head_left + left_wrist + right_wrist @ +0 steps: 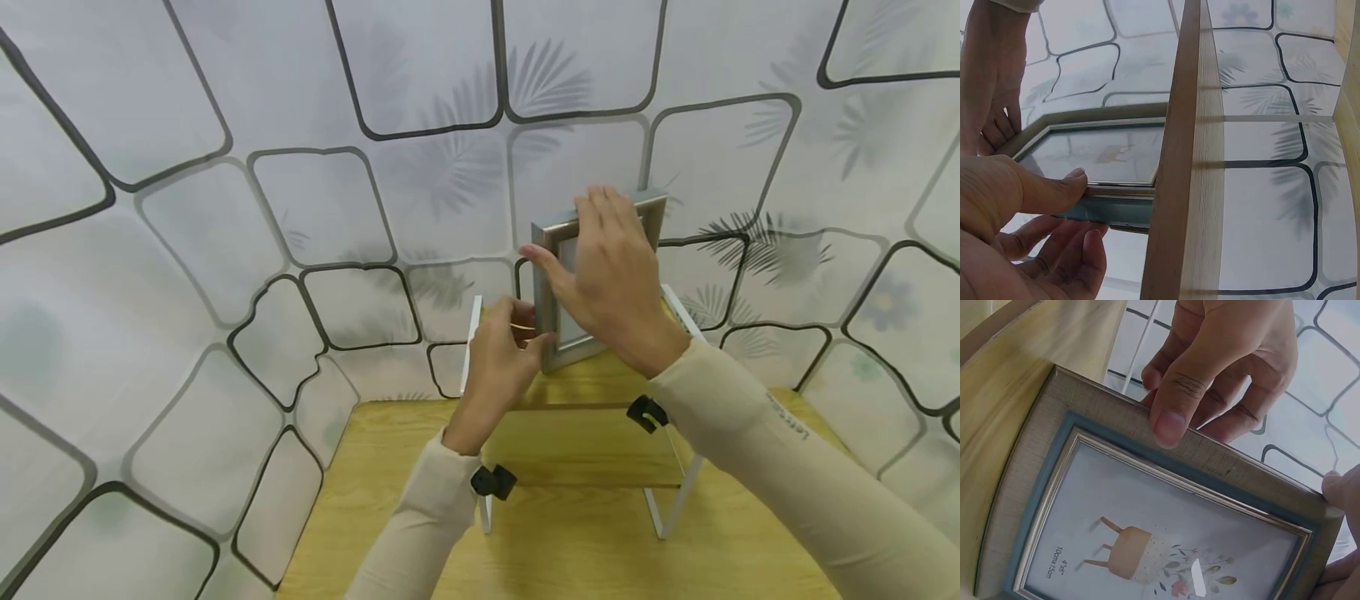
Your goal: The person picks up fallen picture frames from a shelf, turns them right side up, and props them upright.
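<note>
A picture frame (pixel 549 333) with a silver-brown border stands upright on the top board of a small wooden shelf (pixel 600 385). The left hand (pixel 504 354) pinches its left side edge low down, thumb on the front and fingers behind. Over the top edge lies the right hand (pixel 615 275), fingers together and thumb stretched toward the upper left corner. The right wrist view shows the frame's picture (pixel 1129 550), a stool-like shape with leaves and a pink flower. In the left wrist view the left thumb rests on the frame's border (pixel 1124 189), beside the shelf board (pixel 1175 150).
The shelf has white metal legs (pixel 678 500) and a lower board (pixel 592 450), and stands on a wooden surface (pixel 390 500). Patterned curtain-like fabric (pixel 450 200) with dark outlines and leaf prints surrounds it at the back and sides.
</note>
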{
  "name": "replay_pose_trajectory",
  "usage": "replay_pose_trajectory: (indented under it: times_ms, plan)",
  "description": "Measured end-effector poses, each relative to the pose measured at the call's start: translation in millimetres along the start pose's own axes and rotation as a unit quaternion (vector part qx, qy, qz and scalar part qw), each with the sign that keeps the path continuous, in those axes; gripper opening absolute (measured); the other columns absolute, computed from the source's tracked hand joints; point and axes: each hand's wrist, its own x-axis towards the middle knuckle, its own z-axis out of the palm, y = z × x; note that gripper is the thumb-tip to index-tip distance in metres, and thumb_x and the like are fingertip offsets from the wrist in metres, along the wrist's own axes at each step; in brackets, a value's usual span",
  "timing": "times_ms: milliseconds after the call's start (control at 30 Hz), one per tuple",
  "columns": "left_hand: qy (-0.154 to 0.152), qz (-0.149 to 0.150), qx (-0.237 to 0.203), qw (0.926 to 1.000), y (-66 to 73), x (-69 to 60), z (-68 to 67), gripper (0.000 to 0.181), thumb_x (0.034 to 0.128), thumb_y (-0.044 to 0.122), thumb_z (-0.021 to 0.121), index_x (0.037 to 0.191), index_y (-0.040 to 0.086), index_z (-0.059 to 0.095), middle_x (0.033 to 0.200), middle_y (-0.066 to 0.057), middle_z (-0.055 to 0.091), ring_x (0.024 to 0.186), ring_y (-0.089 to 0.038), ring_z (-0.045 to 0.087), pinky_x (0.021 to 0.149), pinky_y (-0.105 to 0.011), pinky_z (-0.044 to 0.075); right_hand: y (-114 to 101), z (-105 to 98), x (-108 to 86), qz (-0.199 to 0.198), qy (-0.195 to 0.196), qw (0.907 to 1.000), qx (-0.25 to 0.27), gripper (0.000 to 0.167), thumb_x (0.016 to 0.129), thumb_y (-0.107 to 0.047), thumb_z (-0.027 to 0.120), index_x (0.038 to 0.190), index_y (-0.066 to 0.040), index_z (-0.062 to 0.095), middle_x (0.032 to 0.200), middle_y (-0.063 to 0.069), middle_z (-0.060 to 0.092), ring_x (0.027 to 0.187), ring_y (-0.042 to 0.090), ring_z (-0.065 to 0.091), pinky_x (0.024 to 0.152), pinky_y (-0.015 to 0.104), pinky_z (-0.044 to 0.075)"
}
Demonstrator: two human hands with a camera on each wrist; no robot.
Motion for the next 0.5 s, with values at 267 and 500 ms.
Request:
replay_pose_trajectory:
  times_ms: [267,500]
  plan:
    - [0.009,0.013,0.017,0.9997,4.5,-5.0,7.7,0.031,0.0857,0.012,0.083,0.105,0.005,0.061,0.101,-0.007,0.068,0.088,-0.017,0.07,0.072,-0.021,0.057,2,-6,-1.9,0.023,-0.03,0.9993,0.009,0.082,0.096,-0.048,0.067,0.14,0.018,0.046,0.149,0.035,0.041,0.146,0.044,0.031,0.123,0.046,0.02]
    - [0.022,0.02,0.014,0.9995,9.5,-8.9,13.7,0.03,0.0838,0.011,0.085,0.101,0.006,0.061,0.098,-0.006,0.068,0.086,-0.017,0.071,0.073,-0.021,0.057,2,-12,-4.7,0.044,-0.062,0.9966,0.032,0.078,0.1,-0.042,0.063,0.146,0.015,0.039,0.157,0.032,0.031,0.151,0.039,0.021,0.121,0.051,0.022]
